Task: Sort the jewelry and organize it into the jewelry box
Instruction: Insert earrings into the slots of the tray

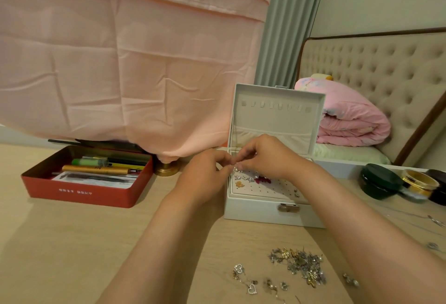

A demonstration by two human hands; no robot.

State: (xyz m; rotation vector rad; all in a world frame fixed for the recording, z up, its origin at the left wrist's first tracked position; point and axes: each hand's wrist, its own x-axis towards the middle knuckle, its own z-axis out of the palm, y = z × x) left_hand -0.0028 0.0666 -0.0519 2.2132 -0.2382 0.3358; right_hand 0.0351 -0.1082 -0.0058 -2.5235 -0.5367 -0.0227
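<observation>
Jewelry here lies in two lots, one already in the box under the hands and one loose on the worktop near the forearms.

Far left of the hands a red tin [84, 183] of pens sits well out of the way, and a brass base [166, 170] stands between it and the left hand, under the hem of a pink cloth [120, 62].

The left hand [205, 174] is curled narrow, thumb and forefinger tips drawn together. The right hand [264, 156] meets it fingertip to fingertip, its fingers just as tightly curled. Between them they pinch a small silvery piece [235, 169], too small to name for certain. It is probably an earring, held by both hands so its post can be steadied and pushed into a hole.

Directly beneath them is the white jewelry box [265, 214], its lid [275, 115] propped upright behind the hands to leave the perforated panel [268, 191] reachable. A few earrings [248, 179] are already seated along the panel's far left, below the fingertips, so filling seems to run row by row.

Nearer the person, between the forearms, lie heart pendants [245, 277]. Beside the right forearm is the unsorted pile [299, 265], kept close for the next pick.

Right of the right hand stand a dark jar [379, 180] and a gold jar [418, 181].
</observation>
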